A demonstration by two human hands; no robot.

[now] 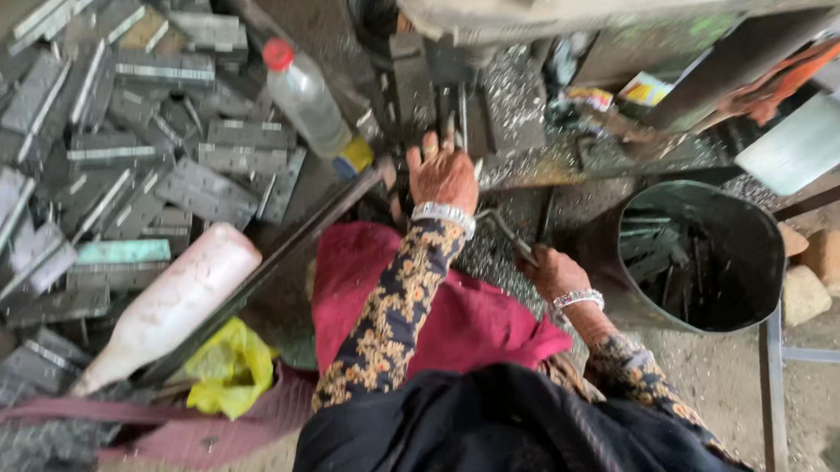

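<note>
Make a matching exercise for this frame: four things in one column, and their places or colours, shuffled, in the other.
Things:
1. clear bottle
2. dark bucket
3. yellow bag
4. left hand

Places or colours:
A. crumpled beside the white bottle
B. red cap, lying by the metal strips
C. reaching up at the machine
D. right of the right hand, strips inside

Pairs: 1-B, 2-D, 3-A, 4-C

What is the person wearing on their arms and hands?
Both arms have long dark sleeves printed with yellow-gold flowers. The left hand and right hand are bare, with no gloves. Each wrist carries a band of pale, silvery bangles. A dark cloth drapes below.
</note>
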